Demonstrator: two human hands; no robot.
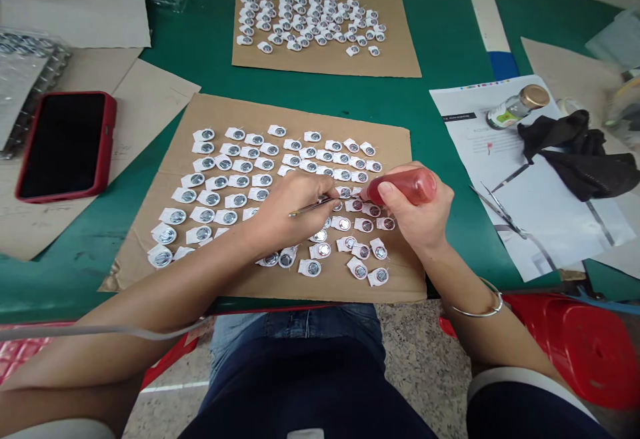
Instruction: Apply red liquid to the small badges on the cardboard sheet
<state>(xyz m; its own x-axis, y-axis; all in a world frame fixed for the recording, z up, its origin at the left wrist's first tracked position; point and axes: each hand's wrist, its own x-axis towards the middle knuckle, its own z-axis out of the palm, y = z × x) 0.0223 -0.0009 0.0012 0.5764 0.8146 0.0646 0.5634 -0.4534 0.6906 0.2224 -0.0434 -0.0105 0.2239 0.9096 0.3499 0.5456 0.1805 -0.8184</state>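
A red-cased phone (65, 145) lies at left; a gold-lidded jar (515, 109) is on printed paper (555, 207) near black cloth (575, 149).

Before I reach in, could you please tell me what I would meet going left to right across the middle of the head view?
Red-cased phone, left hand holding a thin metal tool, right hand holding a red bottle, scissor-like tool, black cloth.

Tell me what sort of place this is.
Probably a small hand-assembly workshop: rows of small white pieces with round silvery centres lie on a flat brown cardboard sheet, on a broad green worktop, and the right hand grips a rounded red bottle.
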